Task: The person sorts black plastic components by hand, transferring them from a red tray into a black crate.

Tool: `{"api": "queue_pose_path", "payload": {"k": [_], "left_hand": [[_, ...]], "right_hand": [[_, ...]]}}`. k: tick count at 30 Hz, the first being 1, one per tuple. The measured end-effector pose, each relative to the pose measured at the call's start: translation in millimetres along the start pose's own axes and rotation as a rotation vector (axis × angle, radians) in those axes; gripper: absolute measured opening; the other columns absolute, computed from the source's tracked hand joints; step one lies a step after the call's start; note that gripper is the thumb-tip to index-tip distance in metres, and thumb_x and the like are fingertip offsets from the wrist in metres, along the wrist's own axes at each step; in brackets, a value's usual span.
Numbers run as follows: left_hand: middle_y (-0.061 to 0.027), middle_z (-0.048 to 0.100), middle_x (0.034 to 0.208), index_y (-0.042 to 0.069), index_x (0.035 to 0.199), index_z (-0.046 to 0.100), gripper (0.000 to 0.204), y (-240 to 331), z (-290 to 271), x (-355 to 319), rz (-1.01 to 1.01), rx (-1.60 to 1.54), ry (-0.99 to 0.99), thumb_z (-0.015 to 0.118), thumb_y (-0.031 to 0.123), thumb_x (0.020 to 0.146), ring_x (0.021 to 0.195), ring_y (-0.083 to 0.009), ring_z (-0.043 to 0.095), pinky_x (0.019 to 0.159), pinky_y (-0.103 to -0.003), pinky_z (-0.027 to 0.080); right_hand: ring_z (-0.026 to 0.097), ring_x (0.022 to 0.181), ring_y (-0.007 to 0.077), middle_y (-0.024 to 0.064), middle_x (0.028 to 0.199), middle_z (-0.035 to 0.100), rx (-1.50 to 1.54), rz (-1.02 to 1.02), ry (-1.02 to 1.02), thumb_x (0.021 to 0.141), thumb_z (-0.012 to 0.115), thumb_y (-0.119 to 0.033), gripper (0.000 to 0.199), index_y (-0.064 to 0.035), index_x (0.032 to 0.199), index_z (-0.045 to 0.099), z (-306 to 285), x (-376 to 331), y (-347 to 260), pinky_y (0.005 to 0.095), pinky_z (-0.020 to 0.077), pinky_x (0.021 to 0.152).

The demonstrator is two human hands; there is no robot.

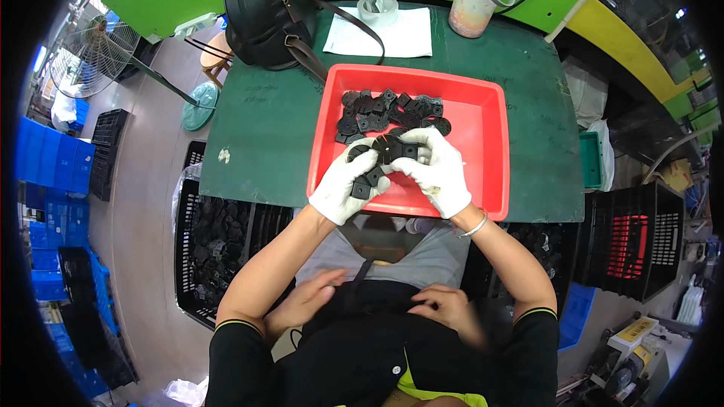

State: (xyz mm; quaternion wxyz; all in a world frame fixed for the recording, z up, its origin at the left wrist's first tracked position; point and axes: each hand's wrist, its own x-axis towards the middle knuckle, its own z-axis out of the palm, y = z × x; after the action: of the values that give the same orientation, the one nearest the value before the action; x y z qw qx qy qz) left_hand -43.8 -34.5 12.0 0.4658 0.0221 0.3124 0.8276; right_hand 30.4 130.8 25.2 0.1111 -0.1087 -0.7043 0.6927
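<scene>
White gloves cover both my hands above the front of a red tray [494, 151]. My left hand [338, 187] is closed on black plastic parts [366, 183], flat pieces with a square end. Closed too, my right hand [443, 175] pinches another black plastic part [409, 151] with a round end. The two hands meet at the fingertips, and the pieces overlap there; whether they are joined I cannot tell. Just beyond my fingers, a loose pile of similar black parts [373, 114] lies in the tray.
The green table [256, 151] carries a black backpack [271, 11], a paper sheet [415, 34], a tape roll [377, 11] and a bottle [475, 0]. Black crates [185, 256] flank my legs. Another person's bare hands [313, 298] are at my waist. A fan [94, 56] stands left.
</scene>
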Motion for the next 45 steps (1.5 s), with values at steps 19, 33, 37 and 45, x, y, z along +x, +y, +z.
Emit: {"api": "queue_pose_path", "payload": {"k": [19, 33, 37, 45], "left_hand": [[-0.0097, 0.059, 0.095, 0.006, 0.115, 0.049, 0.044, -2, 3, -5, 0.048, -0.074, 0.176, 0.046, 0.045, 0.095, 0.077, -0.019, 0.059, 0.063, -0.031, 0.051], [-0.0127, 0.058, 0.1, 0.007, 0.116, 0.049, 0.054, 5, 6, -10, 0.067, -0.278, 0.195, 0.036, 0.054, 0.095, 0.082, -0.0238, 0.06, 0.072, -0.037, 0.054], [-0.0088, 0.059, 0.101, 0.009, 0.113, 0.052, 0.033, -4, -7, -31, 0.533, 0.68, 0.046, 0.052, 0.035, 0.093, 0.079, -0.0208, 0.061, 0.07, -0.034, 0.053], [-0.0033, 0.058, 0.087, 0.012, 0.103, 0.056, 0.024, -12, -44, -106, -0.176, -0.345, -0.181, 0.052, 0.033, 0.091, 0.064, -0.0135, 0.044, 0.053, -0.025, 0.034]], "right_hand": [[0.051, 0.062, 0.0161, 0.0091, 0.075, 0.057, -0.526, -0.21, 0.183, 0.076, 0.072, -0.015, 0.039, -0.0001, 0.107, 0.054, -38, -72, -13, 0.0289, 0.0453, 0.059], [0.06, 0.09, 0.0382, 0.02, 0.103, 0.06, -1.414, 0.366, 0.372, 0.082, 0.066, -0.02, 0.034, -0.0027, 0.108, 0.054, -192, -304, 136, 0.0433, 0.0483, 0.077], [0.06, 0.087, 0.0344, 0.0156, 0.095, 0.062, -1.236, 0.013, 0.336, 0.082, 0.063, -0.009, 0.015, -0.0026, 0.096, 0.06, -153, -242, 88, 0.0403, 0.0483, 0.077], [0.061, 0.082, 0.0312, 0.0151, 0.091, 0.064, -1.012, -0.494, 0.152, 0.079, 0.06, 0.004, 0.016, -0.0009, 0.094, 0.061, -73, -145, 16, 0.0389, 0.0484, 0.076]]}}
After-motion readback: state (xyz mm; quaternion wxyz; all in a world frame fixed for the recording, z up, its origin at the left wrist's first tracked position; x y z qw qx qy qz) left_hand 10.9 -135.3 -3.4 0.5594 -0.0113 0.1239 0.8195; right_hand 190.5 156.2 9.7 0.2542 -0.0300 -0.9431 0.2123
